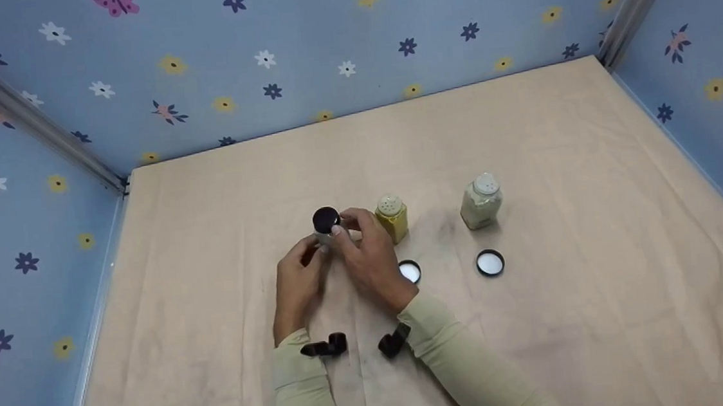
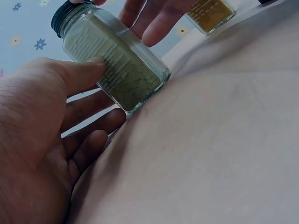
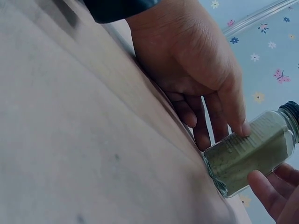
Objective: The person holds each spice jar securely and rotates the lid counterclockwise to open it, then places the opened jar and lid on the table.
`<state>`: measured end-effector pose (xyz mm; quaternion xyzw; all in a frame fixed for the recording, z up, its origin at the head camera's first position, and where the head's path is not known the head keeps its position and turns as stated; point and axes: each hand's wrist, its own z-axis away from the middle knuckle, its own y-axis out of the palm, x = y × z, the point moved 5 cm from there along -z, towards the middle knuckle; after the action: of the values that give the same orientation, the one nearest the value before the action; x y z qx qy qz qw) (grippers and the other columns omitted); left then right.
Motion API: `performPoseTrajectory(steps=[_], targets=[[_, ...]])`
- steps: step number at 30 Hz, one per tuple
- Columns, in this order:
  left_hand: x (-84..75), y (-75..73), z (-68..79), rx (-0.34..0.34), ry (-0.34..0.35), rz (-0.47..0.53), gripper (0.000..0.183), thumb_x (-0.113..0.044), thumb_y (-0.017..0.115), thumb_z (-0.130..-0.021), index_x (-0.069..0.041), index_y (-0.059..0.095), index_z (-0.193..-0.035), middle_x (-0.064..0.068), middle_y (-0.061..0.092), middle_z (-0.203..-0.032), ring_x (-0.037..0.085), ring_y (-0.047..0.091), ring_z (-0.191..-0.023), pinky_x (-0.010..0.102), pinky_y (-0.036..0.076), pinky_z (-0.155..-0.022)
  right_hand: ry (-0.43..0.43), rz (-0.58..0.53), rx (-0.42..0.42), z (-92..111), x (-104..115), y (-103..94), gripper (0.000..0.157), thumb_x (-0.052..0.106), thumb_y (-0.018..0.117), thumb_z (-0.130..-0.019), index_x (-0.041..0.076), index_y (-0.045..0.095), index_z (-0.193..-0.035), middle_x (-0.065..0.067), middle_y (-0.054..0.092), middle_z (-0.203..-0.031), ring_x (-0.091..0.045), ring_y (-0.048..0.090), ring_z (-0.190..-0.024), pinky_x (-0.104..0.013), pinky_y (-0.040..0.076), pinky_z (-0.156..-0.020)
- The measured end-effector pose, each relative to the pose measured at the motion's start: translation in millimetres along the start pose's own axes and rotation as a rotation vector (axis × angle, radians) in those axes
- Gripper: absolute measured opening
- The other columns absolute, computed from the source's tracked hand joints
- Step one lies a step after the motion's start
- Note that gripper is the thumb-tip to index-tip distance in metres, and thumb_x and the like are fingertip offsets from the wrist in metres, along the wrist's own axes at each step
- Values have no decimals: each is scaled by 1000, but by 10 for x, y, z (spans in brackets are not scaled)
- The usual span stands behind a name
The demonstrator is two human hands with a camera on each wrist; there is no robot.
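Note:
A glass spice jar (image 2: 119, 60) of green powder, with a black lid (image 1: 327, 220), is between both hands. My left hand (image 1: 299, 275) holds the jar by its side, thumb in front and fingers behind. My right hand (image 1: 372, 260) pinches at the lid, thumb against its near edge. Its lower fingers (image 3: 266, 191) lie by the jar's side. Whether the base bears on the cloth is hard to tell. Right of the right hand stands a lidless shaker jar of yellow powder (image 1: 392, 223), and farther right a shaker jar of pale powder (image 1: 482, 206).
Two black lids with white linings lie upturned: one lid (image 1: 409, 271) by the right wrist, another lid (image 1: 490, 262) before the pale jar. A beige cloth (image 1: 594, 210) covers the table. Blue flowered panels (image 1: 323, 38) rise behind and at both sides.

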<state>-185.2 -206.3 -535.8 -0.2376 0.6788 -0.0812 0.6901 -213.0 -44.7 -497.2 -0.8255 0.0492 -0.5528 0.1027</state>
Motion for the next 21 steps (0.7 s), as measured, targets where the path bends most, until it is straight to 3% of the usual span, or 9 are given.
performPoseTrajectory(steps=[9, 21], targets=[[-4, -3, 1, -5, 14, -9, 28, -27, 66, -99, -18, 70, -125, 0, 69, -117, 16, 61, -113, 36, 46, -99, -31, 14, 15, -13, 14, -22, 27, 26, 59, -102, 12, 63, -125, -2, 62, -113, -14, 64, -107, -26, 56, -78], [-9, 3, 7, -10, 14, -13, 28, -26, 66, -99, -18, 70, -125, 1, 69, -119, 17, 61, -113, 38, 46, -98, -24, 131, 62, -20, 4, 3, 53, 36, 67, -97, 7, 57, -141, -11, 60, -117, -25, 61, -107, -37, 52, -84]])
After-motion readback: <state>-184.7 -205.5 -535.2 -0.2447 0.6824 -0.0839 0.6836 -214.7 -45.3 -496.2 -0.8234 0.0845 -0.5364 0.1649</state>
